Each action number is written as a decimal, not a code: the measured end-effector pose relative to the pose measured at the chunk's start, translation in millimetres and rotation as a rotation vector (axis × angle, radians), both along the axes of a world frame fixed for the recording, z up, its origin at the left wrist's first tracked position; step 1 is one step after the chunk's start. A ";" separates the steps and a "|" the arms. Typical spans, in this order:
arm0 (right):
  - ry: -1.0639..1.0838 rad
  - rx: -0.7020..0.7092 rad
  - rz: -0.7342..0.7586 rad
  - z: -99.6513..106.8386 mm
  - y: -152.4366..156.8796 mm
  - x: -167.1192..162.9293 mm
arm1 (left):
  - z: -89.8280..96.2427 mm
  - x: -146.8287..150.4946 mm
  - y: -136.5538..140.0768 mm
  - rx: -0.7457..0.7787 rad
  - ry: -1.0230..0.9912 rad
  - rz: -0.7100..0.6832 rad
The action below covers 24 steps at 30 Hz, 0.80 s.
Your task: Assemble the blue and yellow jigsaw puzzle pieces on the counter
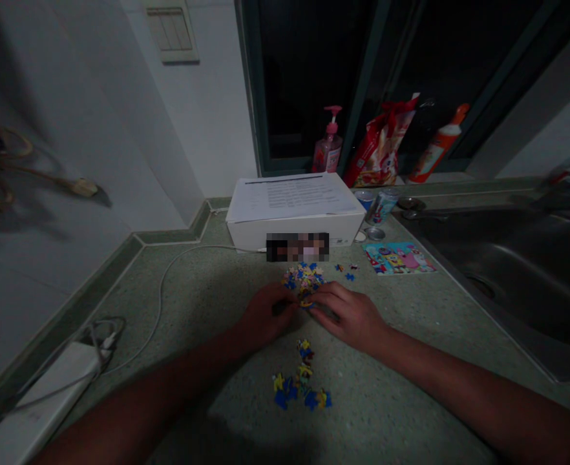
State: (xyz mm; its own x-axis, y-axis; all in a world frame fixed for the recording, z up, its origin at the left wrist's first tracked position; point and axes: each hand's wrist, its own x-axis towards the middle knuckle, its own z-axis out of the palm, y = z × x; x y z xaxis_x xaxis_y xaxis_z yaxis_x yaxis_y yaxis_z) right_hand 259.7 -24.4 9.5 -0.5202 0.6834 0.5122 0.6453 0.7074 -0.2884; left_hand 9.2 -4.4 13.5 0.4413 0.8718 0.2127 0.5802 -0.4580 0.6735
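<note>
My left hand (pixel 271 311) and my right hand (pixel 350 316) meet over the counter, fingers closed in a pinch. Between their fingertips are small yellow and blue jigsaw puzzle pieces (pixel 306 301), partly covered by the fingers. Just beyond lies a heap of loose puzzle pieces (pixel 304 274) in blue, yellow and pink. Nearer to me are several blue and yellow pieces (pixel 309 397), some touching, with another small group (pixel 305 349) above them. A few stray pieces (pixel 349 276) lie right of the heap.
Behind the heap stands a white box (pixel 246 232) topped by a printed sheet (pixel 295 197). A colourful cartoon picture card (pixel 400 258) lies near the metal sink (pixel 517 284). A can (pixel 382 205) stands behind it. At left are a power strip (pixel 47 400) and a white cable (pixel 161 284).
</note>
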 end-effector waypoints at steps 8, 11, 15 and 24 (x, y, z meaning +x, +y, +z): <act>0.122 -0.059 -0.059 1.0 1.9 1.6 | -4.0 -15.2 16.0 0.276 0.225 0.108; 0.160 -0.067 -0.065 0.8 2.2 1.4 | -6.7 -17.7 21.1 0.298 0.308 0.149; 0.166 -0.081 -0.077 0.5 2.0 2.1 | -9.2 -16.2 21.9 0.296 0.390 0.139; 0.166 -0.050 -0.069 3.4 0.9 1.9 | -10.5 -16.4 21.4 0.301 0.397 0.145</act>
